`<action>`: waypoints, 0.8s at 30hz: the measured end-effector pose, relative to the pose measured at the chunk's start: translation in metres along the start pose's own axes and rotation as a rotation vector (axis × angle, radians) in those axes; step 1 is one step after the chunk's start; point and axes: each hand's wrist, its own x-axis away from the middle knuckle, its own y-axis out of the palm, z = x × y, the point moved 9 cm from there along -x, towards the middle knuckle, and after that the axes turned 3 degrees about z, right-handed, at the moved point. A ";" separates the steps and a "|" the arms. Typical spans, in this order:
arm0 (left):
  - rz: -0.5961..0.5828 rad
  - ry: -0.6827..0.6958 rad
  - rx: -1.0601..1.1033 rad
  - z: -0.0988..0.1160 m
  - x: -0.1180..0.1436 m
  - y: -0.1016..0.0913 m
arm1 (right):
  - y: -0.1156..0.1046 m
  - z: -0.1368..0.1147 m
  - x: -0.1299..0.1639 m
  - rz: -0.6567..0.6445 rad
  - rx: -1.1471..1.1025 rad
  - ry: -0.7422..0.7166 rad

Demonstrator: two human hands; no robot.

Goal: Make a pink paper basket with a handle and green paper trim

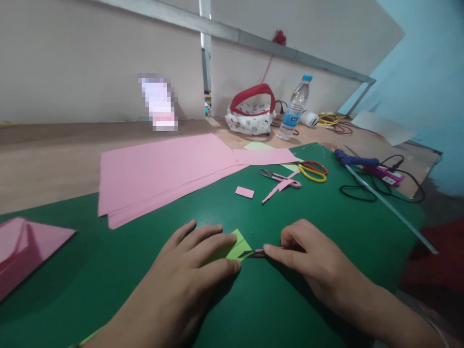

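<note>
My left hand (194, 266) lies over a small piece of bright green paper (238, 245) on the green mat (145, 299). Its thumb and index finger hold the paper from either side, and the palm hides the rest. A slim craft knife (258, 253) with a dark blade and some pink on its handle is pinched in my right hand (319, 256). The blade's tip rests at the paper's right corner, beside a slit-like edge. Most of the handle is hidden by my fingers. Above the hands lies a small pink paper rectangle (244, 192).
Pink sheets (166, 169) are stacked behind my hands. A pink-handled two-pointed tool (281, 179), pink scraps and red-yellow scissors (313, 171) lie to their right. Farther right is a blue glue gun (355, 159). A water bottle (295, 108) and white pouch (252, 116) stand behind. Folded pink paper (32, 246) sits left.
</note>
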 end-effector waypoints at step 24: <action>0.016 0.019 0.019 0.000 0.000 -0.002 | 0.003 0.009 0.000 -0.035 -0.045 0.122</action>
